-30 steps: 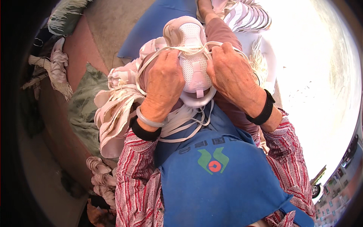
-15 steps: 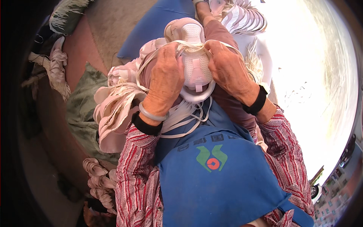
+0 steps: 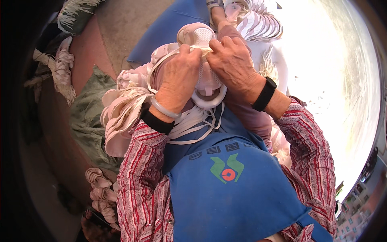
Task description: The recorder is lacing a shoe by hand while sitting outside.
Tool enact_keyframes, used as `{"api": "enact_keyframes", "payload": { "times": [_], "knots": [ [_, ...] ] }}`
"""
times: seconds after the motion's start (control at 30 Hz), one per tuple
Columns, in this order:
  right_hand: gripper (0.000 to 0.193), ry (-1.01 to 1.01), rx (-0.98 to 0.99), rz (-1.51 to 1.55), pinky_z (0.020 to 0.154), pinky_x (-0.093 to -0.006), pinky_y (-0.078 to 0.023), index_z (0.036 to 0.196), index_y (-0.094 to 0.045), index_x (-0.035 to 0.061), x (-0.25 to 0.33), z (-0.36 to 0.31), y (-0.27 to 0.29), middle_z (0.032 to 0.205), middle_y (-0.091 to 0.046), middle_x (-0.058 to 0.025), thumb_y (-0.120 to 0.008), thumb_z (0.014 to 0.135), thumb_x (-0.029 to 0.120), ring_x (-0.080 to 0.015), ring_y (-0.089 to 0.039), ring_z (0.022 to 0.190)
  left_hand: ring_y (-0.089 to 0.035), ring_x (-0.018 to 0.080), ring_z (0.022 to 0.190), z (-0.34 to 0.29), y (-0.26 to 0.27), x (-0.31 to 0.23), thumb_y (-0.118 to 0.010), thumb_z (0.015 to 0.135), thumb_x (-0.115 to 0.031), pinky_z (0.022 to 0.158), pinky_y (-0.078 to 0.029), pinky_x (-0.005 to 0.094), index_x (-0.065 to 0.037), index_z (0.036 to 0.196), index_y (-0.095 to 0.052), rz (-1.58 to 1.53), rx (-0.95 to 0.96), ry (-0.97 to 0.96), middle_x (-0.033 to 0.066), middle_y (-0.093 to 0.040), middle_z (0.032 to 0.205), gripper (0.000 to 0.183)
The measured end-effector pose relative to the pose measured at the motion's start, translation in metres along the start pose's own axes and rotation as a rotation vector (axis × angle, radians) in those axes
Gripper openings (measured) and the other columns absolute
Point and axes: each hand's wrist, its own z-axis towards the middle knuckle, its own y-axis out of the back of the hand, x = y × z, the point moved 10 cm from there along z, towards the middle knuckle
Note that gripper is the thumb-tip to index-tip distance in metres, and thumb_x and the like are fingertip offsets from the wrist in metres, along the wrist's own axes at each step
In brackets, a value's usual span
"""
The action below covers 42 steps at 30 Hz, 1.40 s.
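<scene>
A pale pink and white shoe upper (image 3: 208, 82) lies on my lap, its rounded toe away from me and its tongue and padded collar nearer. My left hand (image 3: 180, 78) is closed in a pinch on a cream shoelace (image 3: 160, 63) over the upper's left side. On the other side, my right hand (image 3: 234, 64) also pinches the lace, its fingers close to the left ones across the throat of the upper. Both sets of fingers hide most of the eyelets. Loose white laces (image 3: 195, 125) hang below the collar onto my blue apron (image 3: 225, 193).
A stack of pink shoe uppers (image 3: 121, 117) rests by my left forearm; another stack (image 3: 262, 24) lies beyond my foot. More uppers (image 3: 102, 193) sit at lower left, near a green cloth sack (image 3: 90, 117). A bundle of cream laces (image 3: 267, 66) hangs at my right.
My right hand has moved left and slightly up over the upper, closing the gap to my left hand. The lace loop at the right has been drawn out of sight.
</scene>
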Motion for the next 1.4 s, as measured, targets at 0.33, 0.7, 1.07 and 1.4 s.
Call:
{"api": "enact_keyframes", "payload": {
  "times": [0.33, 0.7, 1.07, 1.4],
  "knots": [
    [0.005, -0.354, 0.01, 1.286, 0.069, -0.0326, -0.047, 0.089, -0.063, 0.0025, -0.013, -0.024, 0.046, 0.084, -0.054, -0.0067, -0.065, 0.088, 0.007, -0.0202, -0.057, 0.077, -0.062, 0.0253, 0.078, -0.028, 0.07, -0.015, -0.072, 0.075, 0.0, 0.068, -0.05, 0.0344, -0.003, 0.079, -0.065, -0.214, -0.386, -0.122, 0.0094, -0.06, 0.083, 0.009],
    [0.01, -0.564, -0.128, 1.591, 0.073, -0.0301, -0.047, 0.093, -0.059, 0.0027, -0.012, -0.033, 0.021, 0.09, -0.056, -0.0073, -0.059, 0.096, 0.012, -0.0189, -0.058, 0.081, -0.068, 0.0158, 0.079, -0.059, 0.114, -0.098, -0.082, 0.071, 0.006, 0.066, -0.054, 0.0244, -0.005, 0.087, -0.069, -0.933, -0.163, -0.24, 0.0063, -0.062, 0.088, 0.023],
    [0.014, 0.093, -0.055, 2.198, 0.065, -0.0306, -0.045, 0.088, -0.06, -0.0056, -0.003, -0.059, 0.185, 0.08, -0.052, -0.0133, -0.059, 0.095, 0.006, -0.0235, -0.051, 0.064, -0.068, 0.0219, 0.088, -0.083, -0.02, -0.051, -0.052, 0.102, -0.039, 0.085, -0.055, 0.0342, 0.005, 0.108, -0.06, -1.762, 0.672, 0.621, 0.0134, -0.068, 0.097, 0.046],
    [0.007, -0.387, 0.149, 1.75, 0.06, -0.0252, -0.043, 0.089, -0.063, -0.003, -0.005, -0.088, 0.131, 0.079, -0.058, -0.0059, -0.064, 0.09, 0.004, -0.0115, -0.053, 0.065, -0.054, 0.0079, 0.061, -0.048, -0.049, -0.054, -0.038, 0.107, -0.034, 0.081, -0.055, 0.0341, 0.003, 0.117, -0.055, -2.031, 0.496, 0.5, -0.0036, -0.048, 0.062, 0.042]
  ]
}}
